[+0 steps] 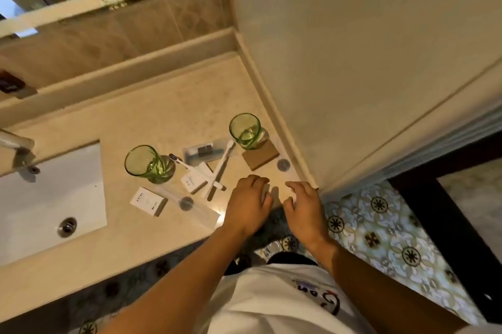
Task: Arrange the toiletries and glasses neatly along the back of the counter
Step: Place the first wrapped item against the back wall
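Both the left hand [248,203] and right hand [305,207] hover empty over the counter [152,116]

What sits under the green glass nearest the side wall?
The green glass stands on a corner of a brown square coaster. The coaster part beneath its base shows only blurred through the glass.

In the middle of the frame, the two glasses [150,164] [245,130] are clear green. The counter [152,116] is pale beige with a faint mottled pattern. The coaster [260,159] is brown, the small boxes [148,201] [196,181] are white, and the toothbrushes [220,168] are white. At lower right, the floor [380,222] has pale blue tiles with dark flower shapes.
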`<control>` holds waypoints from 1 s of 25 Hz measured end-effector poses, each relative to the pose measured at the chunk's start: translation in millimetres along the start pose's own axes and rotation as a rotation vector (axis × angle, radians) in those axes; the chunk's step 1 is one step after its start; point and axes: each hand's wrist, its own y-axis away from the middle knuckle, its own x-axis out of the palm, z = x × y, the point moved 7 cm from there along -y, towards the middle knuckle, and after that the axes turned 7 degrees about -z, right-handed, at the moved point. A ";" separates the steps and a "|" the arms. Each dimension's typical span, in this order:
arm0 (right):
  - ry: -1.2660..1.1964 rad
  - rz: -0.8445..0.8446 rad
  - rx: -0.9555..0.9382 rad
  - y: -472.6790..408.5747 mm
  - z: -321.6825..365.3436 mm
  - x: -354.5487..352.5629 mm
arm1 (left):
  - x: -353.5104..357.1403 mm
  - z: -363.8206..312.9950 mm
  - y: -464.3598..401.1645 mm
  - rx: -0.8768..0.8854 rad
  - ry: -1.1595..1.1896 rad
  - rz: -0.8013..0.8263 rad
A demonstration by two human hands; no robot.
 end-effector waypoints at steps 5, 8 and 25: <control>-0.175 -0.021 0.574 17.8 -64.3 7.7 | 49.4 -23.3 -9.7 0.157 -0.045 0.159; -0.350 0.005 0.815 18.4 -87.0 22.6 | 72.3 -24.3 -19.3 0.292 -0.126 0.227; -0.929 -0.175 1.110 35.8 -61.5 41.5 | 82.6 1.2 -9.7 0.493 -0.293 0.493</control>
